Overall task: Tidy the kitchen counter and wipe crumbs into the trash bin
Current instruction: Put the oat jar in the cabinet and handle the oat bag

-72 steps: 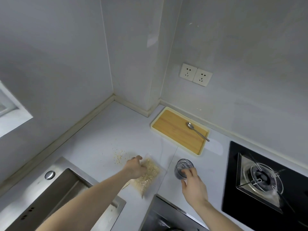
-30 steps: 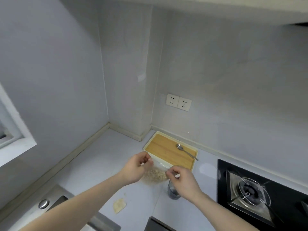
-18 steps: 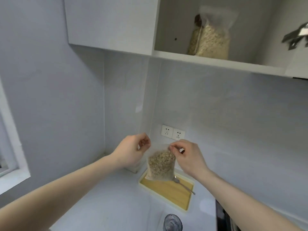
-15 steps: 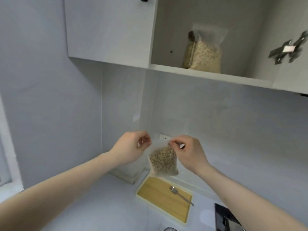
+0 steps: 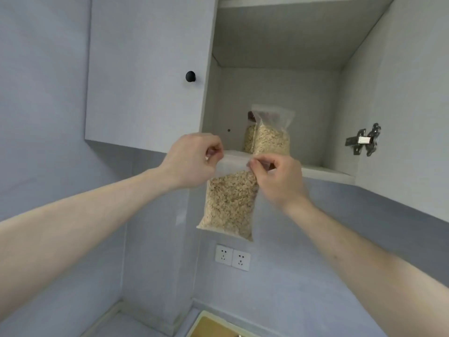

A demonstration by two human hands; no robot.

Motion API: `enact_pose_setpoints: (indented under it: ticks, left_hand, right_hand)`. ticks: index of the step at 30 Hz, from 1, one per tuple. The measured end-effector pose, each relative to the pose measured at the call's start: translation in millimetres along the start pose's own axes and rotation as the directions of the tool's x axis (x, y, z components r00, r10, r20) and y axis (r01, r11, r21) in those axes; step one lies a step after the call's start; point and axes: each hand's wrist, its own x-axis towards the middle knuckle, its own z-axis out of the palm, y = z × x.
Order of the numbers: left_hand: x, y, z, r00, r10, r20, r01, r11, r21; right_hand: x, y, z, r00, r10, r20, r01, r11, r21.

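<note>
Left hand [image 5: 192, 160] and right hand [image 5: 277, 178] each pinch a top corner of the oat bag [image 5: 229, 203], hanging it upright below the cupboard shelf [image 5: 325, 171], probably for shelving.

No text, label, brand, number or sign can be read anywhere in the head view. The clear oat bag [image 5: 229, 203] carries no print on its film or on its frosted top strip. Above it, the second oat bag [image 5: 272, 132] on the cabinet shelf [image 5: 325, 171] has a dark patch at its back upper corner, too blurred to tell whether it is a label. Below the oat bag, the double wall socket [image 5: 232, 258] shows only its plug holes, no lettering. The cabinet door [image 5: 145, 69] up and left of the oat bag is plain.
</note>
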Motion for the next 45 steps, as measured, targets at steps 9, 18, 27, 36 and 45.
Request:
enact_pose_setpoints:
  ticks: [9, 18, 27, 36, 45]
  left_hand:
    - [86, 24, -30, 0.984, 0.003, -0.178, -0.006, 1.0, -0.018]
    - [146, 36, -34, 0.962, -0.086, -0.259, 0.069, 0.995, -0.072]
    - [176, 52, -23, 0.932, -0.291, -0.215, 0.222, 0.93, -0.295]
    - [170, 54, 12, 0.928, -0.368, 0.063, 0.352, 0.805, -0.478]
    - [130, 45, 72, 0.931, -0.231, 0.283, 0.315, 0.9, -0.301]
  right_hand:
    - [63, -17, -25, 0.962, 0.129, -0.243, -0.093, 0.984, 0.153]
    - [81, -4, -23, 0.931, 0.364, -0.034, -0.311, 0.836, 0.452]
    - [95, 2, -24, 0.943, 0.331, 0.014, -0.31, 0.865, 0.395]
    - [108, 46, -28, 0.87, 0.409, -0.275, -0.335, 0.9, 0.28]
    - [110, 79, -38, 0.809, 0.488, -0.328, -0.454, 0.873, 0.179]
